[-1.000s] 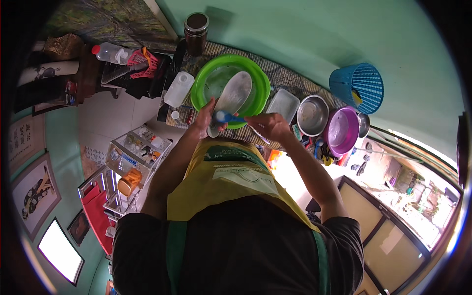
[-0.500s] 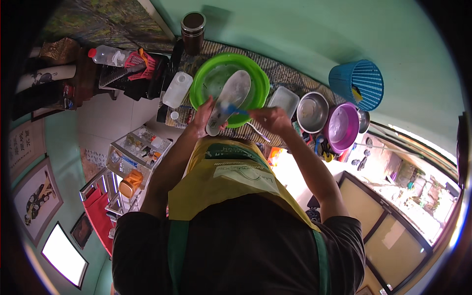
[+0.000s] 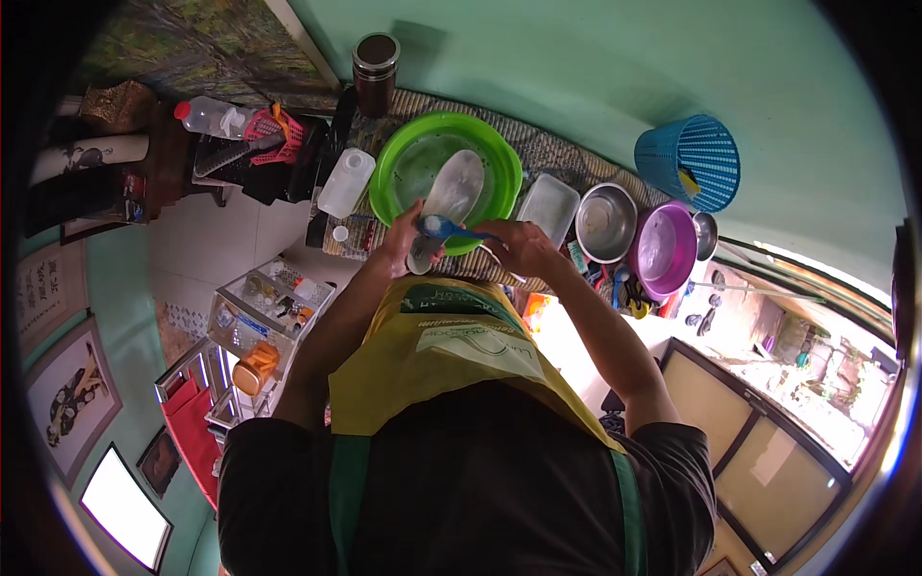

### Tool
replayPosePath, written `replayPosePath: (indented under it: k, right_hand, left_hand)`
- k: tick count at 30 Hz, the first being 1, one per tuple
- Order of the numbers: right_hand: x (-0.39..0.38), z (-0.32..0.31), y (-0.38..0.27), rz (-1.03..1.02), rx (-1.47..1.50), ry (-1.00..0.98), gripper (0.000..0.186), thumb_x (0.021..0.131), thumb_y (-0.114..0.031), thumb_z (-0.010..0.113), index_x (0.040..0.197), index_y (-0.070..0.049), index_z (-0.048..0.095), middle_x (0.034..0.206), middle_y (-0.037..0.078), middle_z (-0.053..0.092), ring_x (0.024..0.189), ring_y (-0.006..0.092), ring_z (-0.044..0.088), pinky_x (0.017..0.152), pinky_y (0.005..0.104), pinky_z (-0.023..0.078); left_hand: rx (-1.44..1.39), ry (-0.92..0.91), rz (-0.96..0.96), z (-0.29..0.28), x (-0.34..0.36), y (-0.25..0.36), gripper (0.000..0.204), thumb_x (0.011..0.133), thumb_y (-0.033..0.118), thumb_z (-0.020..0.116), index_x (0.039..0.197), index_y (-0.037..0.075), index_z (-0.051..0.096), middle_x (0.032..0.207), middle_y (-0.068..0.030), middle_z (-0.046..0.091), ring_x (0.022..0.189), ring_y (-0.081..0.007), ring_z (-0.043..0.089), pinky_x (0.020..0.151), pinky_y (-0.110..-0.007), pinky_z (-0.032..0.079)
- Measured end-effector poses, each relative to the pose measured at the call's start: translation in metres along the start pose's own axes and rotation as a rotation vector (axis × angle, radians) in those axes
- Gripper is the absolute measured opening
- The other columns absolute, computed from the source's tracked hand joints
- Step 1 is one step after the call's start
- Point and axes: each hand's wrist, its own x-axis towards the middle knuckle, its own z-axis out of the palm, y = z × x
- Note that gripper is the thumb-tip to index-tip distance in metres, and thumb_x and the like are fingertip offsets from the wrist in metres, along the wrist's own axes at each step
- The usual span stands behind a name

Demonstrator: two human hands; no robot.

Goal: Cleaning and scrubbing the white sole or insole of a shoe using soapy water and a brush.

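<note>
Over the near side of a green basin, my left hand grips a pale grey insole at its narrow end. The wide end points away from me, above the basin's wet inside. My right hand is closed round the handle of a blue brush. The brush head lies over the lower part of the insole, near my left fingers; its contact with the surface is hard to tell.
Left of the basin lie a translucent white bottle and a white cap. To the right are a clear container, a steel bowl, a purple basin and a blue basket. A brown canister stands at the back.
The blue brush has shifted slightly left and down across the insole. My right hand has turned and moved a little left and nearer. The insole sits slightly lower in view.
</note>
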Motion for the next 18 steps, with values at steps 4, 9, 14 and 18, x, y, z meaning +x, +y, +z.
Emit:
replayPosePath:
  k: [4, 9, 14, 18]
  right_hand:
    - [0.013, 0.03, -0.012, -0.104, -0.232, 0.003, 0.044, 0.1, -0.025, 0.056, 0.144, -0.026, 0.054, 0.109, 0.015, 0.073, 0.095, 0.034, 0.073, 0.08, 0.0437, 0.06]
    - [0.026, 0.018, 0.018, 0.286, -0.276, -0.231, 0.046, 0.103, -0.024, 0.05, 0.148, -0.037, 0.051, 0.109, 0.011, 0.073, 0.095, 0.0326, 0.073, 0.082, 0.0434, 0.06]
    - [0.035, 0.013, 0.007, 0.084, -0.239, -0.242, 0.042, 0.104, -0.032, 0.046, 0.145, -0.04, 0.053, 0.106, 0.014, 0.073, 0.096, 0.0315, 0.073, 0.082, 0.0453, 0.061]
    - [0.03, 0.031, 0.01, 0.065, -0.149, -0.1, 0.042, 0.101, -0.028, 0.051, 0.141, -0.035, 0.058, 0.107, 0.014, 0.074, 0.097, 0.0326, 0.073, 0.084, 0.0461, 0.06]
  left_hand:
    - [0.081, 0.087, -0.064, 0.014, 0.006, -0.001, 0.065, 0.107, 0.061, 0.027, 0.128, 0.007, 0.056, 0.1, -0.0145, 0.069, 0.057, -0.0218, 0.063, 0.05, -0.033, 0.053]
    - [0.046, -0.037, 0.086, 0.014, -0.002, -0.007, 0.063, 0.106, 0.062, 0.029, 0.129, 0.009, 0.054, 0.101, -0.0134, 0.068, 0.059, -0.0226, 0.063, 0.048, -0.035, 0.052]
    - [-0.016, -0.031, 0.054, 0.014, -0.008, -0.002, 0.063, 0.107, 0.061, 0.025, 0.131, 0.01, 0.053, 0.103, -0.0132, 0.068, 0.058, -0.0226, 0.062, 0.048, -0.034, 0.05]
    - [0.009, -0.018, 0.087, 0.014, -0.009, 0.0, 0.065, 0.106, 0.062, 0.023, 0.134, 0.01, 0.051, 0.101, -0.0132, 0.068, 0.058, -0.0224, 0.062, 0.049, -0.033, 0.051]
